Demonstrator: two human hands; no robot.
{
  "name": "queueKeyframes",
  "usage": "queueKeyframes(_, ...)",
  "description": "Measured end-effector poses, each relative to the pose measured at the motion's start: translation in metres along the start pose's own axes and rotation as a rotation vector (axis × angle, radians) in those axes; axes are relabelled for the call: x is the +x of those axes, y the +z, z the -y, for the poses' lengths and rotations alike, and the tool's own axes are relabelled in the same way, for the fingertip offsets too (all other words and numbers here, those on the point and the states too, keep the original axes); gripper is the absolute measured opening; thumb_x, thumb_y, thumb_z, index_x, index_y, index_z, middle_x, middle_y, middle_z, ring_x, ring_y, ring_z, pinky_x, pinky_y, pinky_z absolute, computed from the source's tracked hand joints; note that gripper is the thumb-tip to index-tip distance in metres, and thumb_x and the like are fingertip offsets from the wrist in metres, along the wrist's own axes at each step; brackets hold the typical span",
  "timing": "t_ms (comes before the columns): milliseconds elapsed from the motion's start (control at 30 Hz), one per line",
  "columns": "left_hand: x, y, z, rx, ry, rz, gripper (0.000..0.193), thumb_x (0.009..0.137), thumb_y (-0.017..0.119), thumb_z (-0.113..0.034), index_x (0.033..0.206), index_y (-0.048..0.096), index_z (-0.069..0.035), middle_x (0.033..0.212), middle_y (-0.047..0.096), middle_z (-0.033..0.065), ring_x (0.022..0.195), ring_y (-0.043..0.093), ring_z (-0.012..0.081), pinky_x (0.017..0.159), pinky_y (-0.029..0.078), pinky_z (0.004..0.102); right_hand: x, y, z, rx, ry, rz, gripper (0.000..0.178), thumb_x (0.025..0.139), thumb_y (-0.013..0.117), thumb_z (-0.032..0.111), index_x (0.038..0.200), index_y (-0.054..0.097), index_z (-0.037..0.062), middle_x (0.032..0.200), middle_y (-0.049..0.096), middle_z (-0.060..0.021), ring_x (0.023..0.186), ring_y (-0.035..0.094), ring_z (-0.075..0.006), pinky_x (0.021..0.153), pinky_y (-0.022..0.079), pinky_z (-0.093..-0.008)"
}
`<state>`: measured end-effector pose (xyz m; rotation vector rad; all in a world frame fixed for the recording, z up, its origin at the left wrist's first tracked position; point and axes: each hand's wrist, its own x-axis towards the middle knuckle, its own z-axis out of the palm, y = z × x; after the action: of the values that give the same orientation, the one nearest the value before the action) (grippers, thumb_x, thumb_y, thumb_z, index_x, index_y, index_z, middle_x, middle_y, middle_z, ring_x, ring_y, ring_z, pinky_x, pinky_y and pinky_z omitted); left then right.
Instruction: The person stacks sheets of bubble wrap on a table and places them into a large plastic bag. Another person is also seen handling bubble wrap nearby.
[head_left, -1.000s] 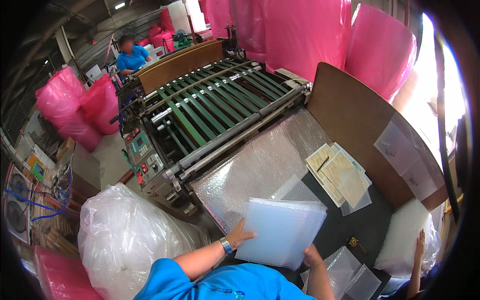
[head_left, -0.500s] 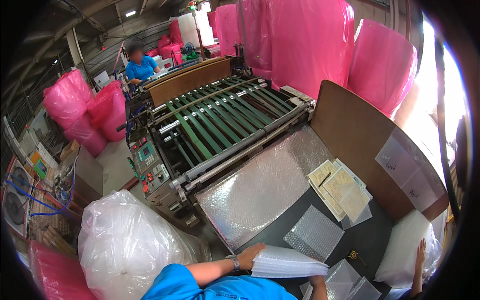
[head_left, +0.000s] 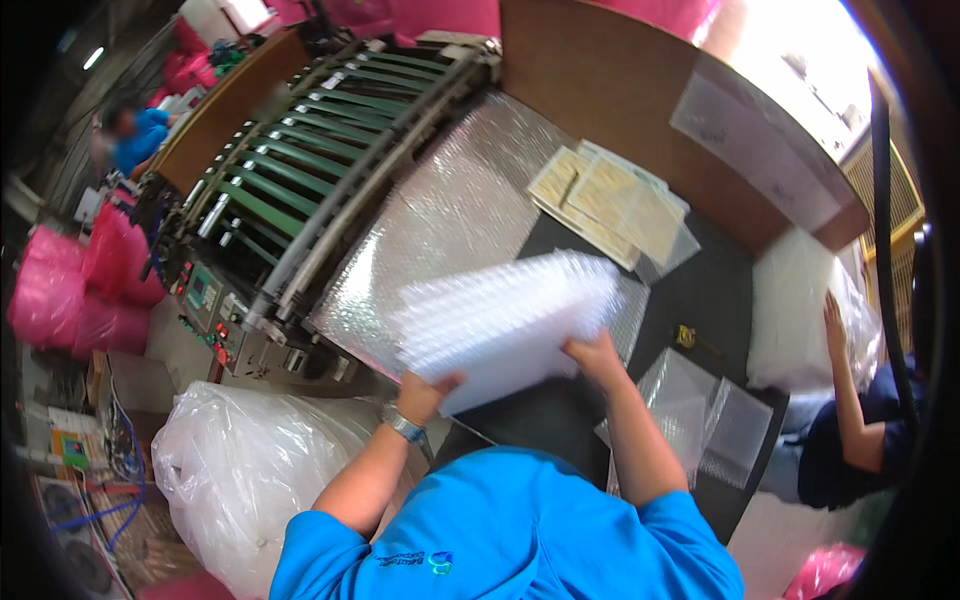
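Note:
Between my two hands is a thick stack of bubble wrap sheets [head_left: 510,325], raised above the dark table [head_left: 540,415] and a little blurred. My left hand [head_left: 425,393] grips its near left corner, thumb on top. At its right end my right hand [head_left: 597,358] clasps the edge, with the fingers out of sight beneath. Under and beyond the stack lies a wide sheet of bubble wrap [head_left: 440,215] at the machine's outlet. Loose bubble wrap pouches [head_left: 675,395] rest by my right forearm.
A belt machine [head_left: 320,130] with green strips stands at the far left, its control panel [head_left: 205,300] nearer. Papers [head_left: 610,200] and a yellow tape measure [head_left: 685,336] lie on the table. A co-worker's hand [head_left: 833,320] touches a wrapped stack [head_left: 790,310] at right. A big plastic-wrapped bundle [head_left: 260,480] sits at left.
My hands have lifted the stack and turned it, its broad face now showing. The view has swung to the right and downward. The co-worker's arm shows more at the right.

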<state>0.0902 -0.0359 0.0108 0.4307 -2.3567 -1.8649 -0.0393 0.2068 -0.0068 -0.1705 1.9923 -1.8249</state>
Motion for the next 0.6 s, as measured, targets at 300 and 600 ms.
queueKeyframes(300, -0.004, -0.035, -0.009, 0.204, 0.351, -0.513, 0.055, 0.063, 0.074, -0.018, 0.105, 0.045, 0.003, 0.092, 0.056, 0.0148, 0.083, 0.055, 0.0248, 0.073, 0.043, 0.0322, 0.024, 0.038, -0.007, 0.077, 0.051, 0.06, 0.063, 0.073, 0.062, 0.024, 0.125, 0.031, 0.0066, 0.118, 0.041, -0.0192, 0.113, 0.039, -0.0264, 0.092, 0.033, -0.0336)
queueKeyframes(600, -0.017, -0.062, -0.016, 0.711, 0.547, -0.738, 0.045, 0.061, 0.063, -0.003, 0.101, 0.044, 0.004, 0.09, 0.052, 0.0191, 0.08, 0.052, 0.0348, 0.072, 0.042, 0.0364, 0.005, 0.004, -0.111, -0.852, 0.084, 0.004, 0.06, 0.069, 0.063, 0.025, 0.122, 0.039, 0.0118, 0.125, 0.035, -0.0179, 0.119, 0.031, -0.0328, 0.097, 0.027, -0.0402)
